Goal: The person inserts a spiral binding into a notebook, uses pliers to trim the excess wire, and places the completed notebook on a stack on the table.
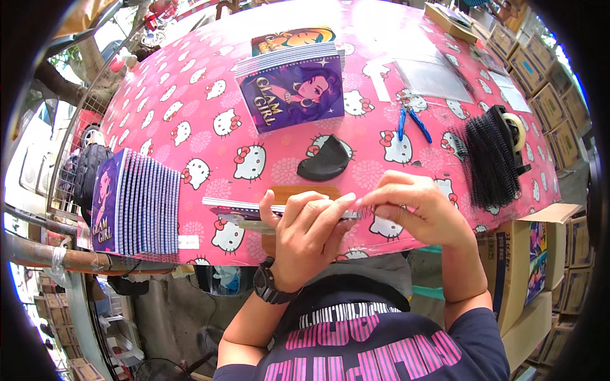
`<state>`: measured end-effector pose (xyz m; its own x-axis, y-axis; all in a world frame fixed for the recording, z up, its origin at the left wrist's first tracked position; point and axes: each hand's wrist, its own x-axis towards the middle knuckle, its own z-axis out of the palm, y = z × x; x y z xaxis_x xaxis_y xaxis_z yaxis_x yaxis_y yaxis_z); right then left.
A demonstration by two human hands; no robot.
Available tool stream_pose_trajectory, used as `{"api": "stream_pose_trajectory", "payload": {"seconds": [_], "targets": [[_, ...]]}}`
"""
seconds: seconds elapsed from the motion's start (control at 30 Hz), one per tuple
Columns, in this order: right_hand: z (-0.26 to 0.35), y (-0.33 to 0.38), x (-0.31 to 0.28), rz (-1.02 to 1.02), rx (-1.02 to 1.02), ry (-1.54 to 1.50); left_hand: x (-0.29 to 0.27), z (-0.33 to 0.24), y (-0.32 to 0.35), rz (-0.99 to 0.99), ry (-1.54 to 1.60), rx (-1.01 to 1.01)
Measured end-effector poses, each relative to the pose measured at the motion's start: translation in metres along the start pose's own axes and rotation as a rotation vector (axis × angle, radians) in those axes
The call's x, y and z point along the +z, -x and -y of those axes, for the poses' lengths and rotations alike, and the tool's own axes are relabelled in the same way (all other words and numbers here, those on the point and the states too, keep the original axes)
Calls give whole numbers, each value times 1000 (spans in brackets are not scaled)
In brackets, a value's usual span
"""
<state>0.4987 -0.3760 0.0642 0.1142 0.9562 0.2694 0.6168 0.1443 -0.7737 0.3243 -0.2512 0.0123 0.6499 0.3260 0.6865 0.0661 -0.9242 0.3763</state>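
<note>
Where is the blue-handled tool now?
In the head view, the blue-handled tool lies right of centre on the tablecloth, beyond the right hand, left of the black mesh.

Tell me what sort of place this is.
Most likely a small workshop: spiral notebooks stand in groups on the pink table, a blue-handled tool lies there too, and cardboard boxes are stacked off to the right.

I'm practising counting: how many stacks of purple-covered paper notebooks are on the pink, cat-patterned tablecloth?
2: one purple-covered stack of paper notebooks at the left edge of the pink, cat-patterned tablecloth, another such stack beyond the black curved object. Others may be hidden.
</note>
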Motion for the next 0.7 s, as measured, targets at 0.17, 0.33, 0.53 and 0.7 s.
{"api": "stream_pose_trajectory", "payload": {"seconds": [0.17, 0.33, 0.53, 0.7], "targets": [[-1, -2, 4, 29, -3, -40, 2, 5, 8, -79, 126, 18], [2, -3, 0, 109, 22, -89, -1, 6, 12, -84, 106, 49], [1, -2, 1, 70, 7, 4, -3, 6, 15, -89, 131, 59], [2, -1, -3, 129, -9, -23, -4, 3, 12, -96, 125, 25]]}}
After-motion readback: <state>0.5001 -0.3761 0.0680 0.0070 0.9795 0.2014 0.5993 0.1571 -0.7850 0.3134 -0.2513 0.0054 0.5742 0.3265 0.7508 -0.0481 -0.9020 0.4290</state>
